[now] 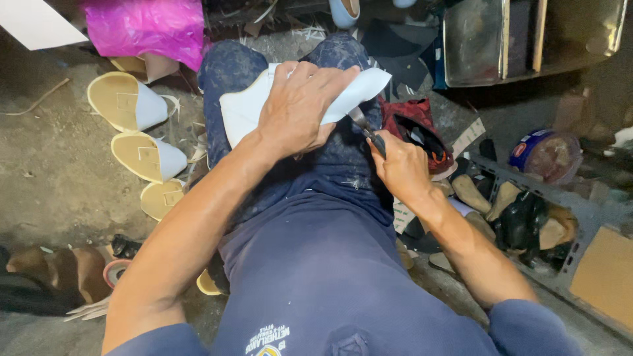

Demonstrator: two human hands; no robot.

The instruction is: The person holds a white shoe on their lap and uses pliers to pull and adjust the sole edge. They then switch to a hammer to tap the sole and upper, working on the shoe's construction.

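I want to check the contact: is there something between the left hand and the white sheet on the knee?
Nothing visible. The left hand lies flat, directly on the white sheet. The right hand holds a small blade at the sheet's right edge.

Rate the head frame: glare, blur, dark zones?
Head view: left hand and white sheet on the knee evenly lit and sharp; glare on the metal tray top right; crate of shoe parts sits in shadow; right hand slightly soft, its tool small and dark; edges bow outward, wide-angle.
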